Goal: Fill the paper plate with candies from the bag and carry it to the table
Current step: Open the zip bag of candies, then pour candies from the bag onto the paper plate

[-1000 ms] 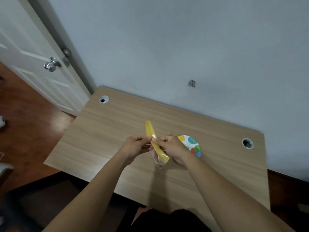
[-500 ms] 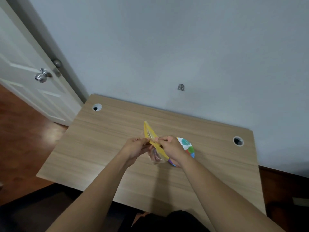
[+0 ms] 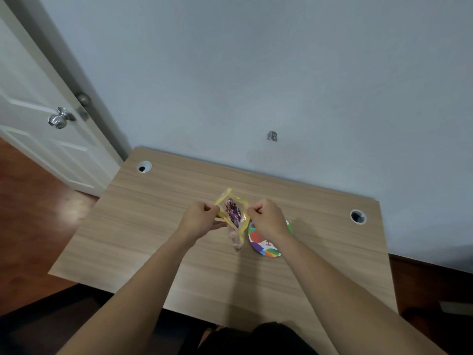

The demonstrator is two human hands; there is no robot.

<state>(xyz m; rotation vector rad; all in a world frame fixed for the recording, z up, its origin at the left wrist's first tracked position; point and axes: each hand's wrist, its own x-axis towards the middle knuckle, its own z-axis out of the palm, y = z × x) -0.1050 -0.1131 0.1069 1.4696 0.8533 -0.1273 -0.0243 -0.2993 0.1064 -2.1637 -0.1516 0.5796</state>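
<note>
1. The clear plastic bag with a yellow zip-seal top (image 3: 231, 213) is held just above the light wood-grain counter (image 3: 158, 226), with its mouth pulled apart. Purple-wrapped candies (image 3: 233, 212) show through the gap, so I judge the opening step to be done or nearly so.

2. The left hand (image 3: 201, 219) is closed in a pinch on the left lip of the bag's yellow strip. The right hand (image 3: 267, 219) is closed in a pinch on the right lip. The two hands are spread a little, with the open mouth between them.

3. The round paper plate printed with coloured balloons (image 3: 266, 248) lies flat on the counter just to the right of the bag, partly under the right hand and wrist. The part of it that shows carries no candies, so the filling appears not yet begun.

4. What is left, by my reading: tip or pour the candies out onto the plate, put the bag down, then lift the loaded plate and carry it to the table. No other table is in view; only a white panelled door with a silver knob (image 3: 59, 120) and reddish wooden floor (image 3: 33, 213) lie to the left.

5. Overall the task looks early: the bag is open, but nothing has been transferred or carried.
</note>
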